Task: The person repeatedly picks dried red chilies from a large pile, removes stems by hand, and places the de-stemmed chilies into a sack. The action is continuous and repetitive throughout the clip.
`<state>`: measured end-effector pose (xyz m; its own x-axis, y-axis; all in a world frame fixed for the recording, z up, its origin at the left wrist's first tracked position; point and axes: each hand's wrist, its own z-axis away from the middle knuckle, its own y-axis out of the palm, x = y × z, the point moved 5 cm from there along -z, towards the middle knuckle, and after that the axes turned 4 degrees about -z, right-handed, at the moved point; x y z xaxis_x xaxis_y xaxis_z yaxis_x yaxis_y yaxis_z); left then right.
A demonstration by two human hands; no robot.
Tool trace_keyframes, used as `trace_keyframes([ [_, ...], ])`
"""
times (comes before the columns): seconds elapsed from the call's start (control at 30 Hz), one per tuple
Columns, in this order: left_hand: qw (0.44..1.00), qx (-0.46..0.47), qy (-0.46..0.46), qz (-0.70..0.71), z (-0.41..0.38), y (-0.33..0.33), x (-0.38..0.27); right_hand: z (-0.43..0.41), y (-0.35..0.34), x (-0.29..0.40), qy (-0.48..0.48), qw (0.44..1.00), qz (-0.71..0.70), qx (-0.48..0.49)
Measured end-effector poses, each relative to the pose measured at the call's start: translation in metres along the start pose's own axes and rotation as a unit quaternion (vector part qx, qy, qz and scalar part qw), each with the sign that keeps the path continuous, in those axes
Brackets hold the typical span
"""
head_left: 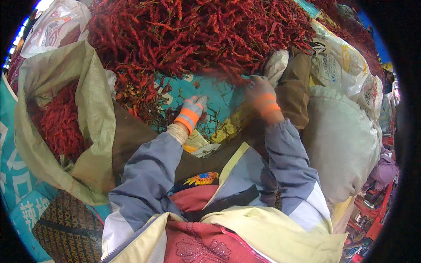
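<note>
A large heap of dried red chili peppers (pixel 197 36) fills the area in front of me. My left hand (pixel 193 110), in a grey and orange glove, is over a teal sheet (pixel 210 95) just below the heap; whether its fingers hold anything is not clear. My right hand (pixel 261 93), in a matching glove, is blurred at the heap's lower right edge, its fingertips by blurred red chilies. Loose stems (pixel 210 123) and chili bits lie on the sheet between and below my hands.
An open woven sack (pixel 98 131) holding red chilies (pixel 62 125) stands at left. A full pale sack (pixel 342 141) is at right, beside printed plastic bags (pixel 348 62). A clear plastic bag (pixel 56 28) sits at upper left. My legs flank the sheet.
</note>
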<state>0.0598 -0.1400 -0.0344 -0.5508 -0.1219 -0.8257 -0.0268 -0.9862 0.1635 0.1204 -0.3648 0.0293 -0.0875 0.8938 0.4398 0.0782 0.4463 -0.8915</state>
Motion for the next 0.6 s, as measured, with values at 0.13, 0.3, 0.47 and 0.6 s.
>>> trace_keyframes([
  [0.13,0.983,-0.095,0.07,-0.14,-0.019,-0.049,0.007,-0.02,0.026,-0.014,0.061,0.987,0.116,0.089],
  [0.3,0.982,-0.16,0.101,-0.014,-0.008,-0.104,-0.003,0.002,0.046,0.02,0.018,0.992,-0.071,0.105],
  [0.47,0.989,-0.091,0.11,-0.028,0.02,-0.055,-0.034,0.02,0.027,0.052,0.044,0.951,-0.29,0.094],
  [0.6,0.985,0.002,0.162,-0.062,0.028,-0.03,-0.037,0.032,0.027,0.078,0.221,0.836,-0.454,0.214],
])
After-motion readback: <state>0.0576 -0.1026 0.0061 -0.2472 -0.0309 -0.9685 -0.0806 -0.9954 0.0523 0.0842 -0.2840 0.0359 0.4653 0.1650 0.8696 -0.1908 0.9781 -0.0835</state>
